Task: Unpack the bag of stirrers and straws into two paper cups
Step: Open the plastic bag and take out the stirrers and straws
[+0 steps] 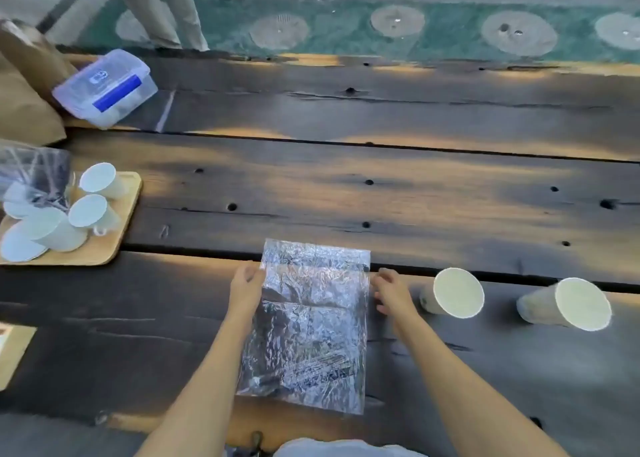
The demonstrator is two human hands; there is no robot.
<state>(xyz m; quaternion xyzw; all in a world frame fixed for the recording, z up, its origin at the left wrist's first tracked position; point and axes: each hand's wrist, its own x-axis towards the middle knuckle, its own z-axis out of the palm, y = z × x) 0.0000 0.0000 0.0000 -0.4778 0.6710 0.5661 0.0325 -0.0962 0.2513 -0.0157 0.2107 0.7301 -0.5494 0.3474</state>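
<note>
One crinkled clear bag lies between two loosely spread hands, left and right, beside two paper cups.

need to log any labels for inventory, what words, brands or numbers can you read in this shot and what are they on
No text here can be read.
plastic container: a small blue mark on the clear lid and a solid blue strip beside it, both too blurred to read.
nearer paper cup: a dark smudge low on its side, too small to tell.
plastic bag: crinkled and reflective, no print visible.
white cups on the wooden tray: no print visible.
</note>
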